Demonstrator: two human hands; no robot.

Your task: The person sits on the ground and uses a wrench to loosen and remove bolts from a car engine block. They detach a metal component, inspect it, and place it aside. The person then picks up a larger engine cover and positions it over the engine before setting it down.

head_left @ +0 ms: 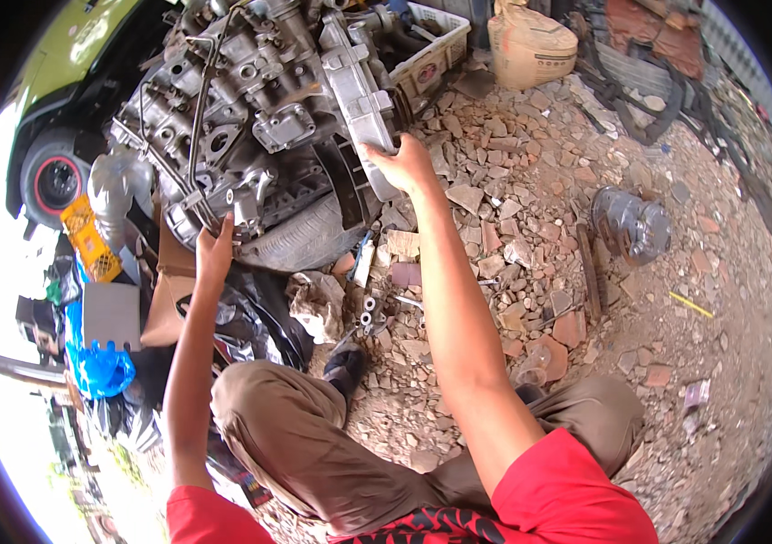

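A large grey metal engine [250, 109] rests on a worn tire [300, 240] ahead of me. My left hand [214, 249] is closed at the engine's near left corner, below a thin dark metal pipe [200, 109]. Its fingertips are partly hidden against the metal. With thumb on top, my right hand [401, 165] grips the near end of a long, ribbed grey metal cover [354, 91] along the engine's right side. The fingers underneath that cover are out of sight.
Broken tile and stones cover the ground [513, 218]. A white crate [431, 54] and a sack [531, 45] stand behind. Right of me lies a clear plastic bottle [631, 225]. Several small tools and metal parts [368, 313] lie near my foot. Bags and a yellow crate [90, 238] crowd the left.
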